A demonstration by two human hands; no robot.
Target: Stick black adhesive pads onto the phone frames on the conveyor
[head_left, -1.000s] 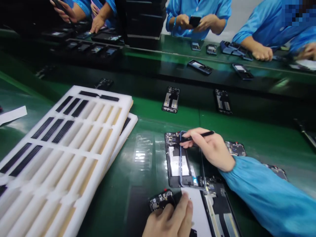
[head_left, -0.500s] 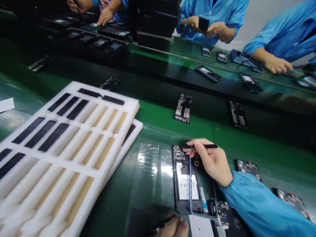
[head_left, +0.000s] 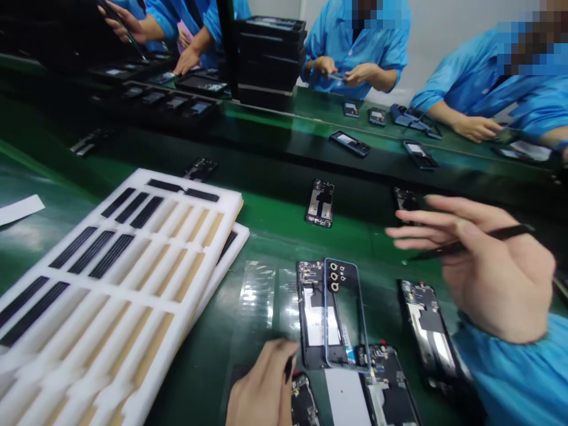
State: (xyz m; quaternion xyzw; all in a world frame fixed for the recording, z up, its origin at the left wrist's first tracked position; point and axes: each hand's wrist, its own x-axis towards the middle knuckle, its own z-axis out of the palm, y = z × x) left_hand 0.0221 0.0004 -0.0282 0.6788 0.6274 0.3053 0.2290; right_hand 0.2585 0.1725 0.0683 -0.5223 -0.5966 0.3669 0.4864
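My right hand (head_left: pixel 497 266), fingers stretched forward, holds black tweezers (head_left: pixel 501 232) across its palm, above an opened phone (head_left: pixel 428 331) on the right. At the bottom, my left hand (head_left: pixel 264 381) is closed; something dark shows at its fingertips, too hidden to name. Beside those fingertips lies another opened phone (head_left: pixel 306 405), partly cut off. Between my hands rests an opened phone with a white-labelled battery (head_left: pixel 317 322). A blue-edged frame with gold camera rings (head_left: pixel 366 331) overlaps its right side. Further opened phone innards (head_left: pixel 386 384) lie below that frame.
White foam trays (head_left: pixel 151 284) holding black strips are stacked at left. Clear film sheets (head_left: pixel 257 293) lie by the phone. Opened phones (head_left: pixel 320 202) sit along the green bench beyond. Co-workers in blue (head_left: pixel 359 47) handle phones across the bench, near stacked black trays (head_left: pixel 268 59).
My right hand has pulled back to the right with the tweezers, away from the phone and frame. My left hand has moved left and up. The view has shifted slightly.
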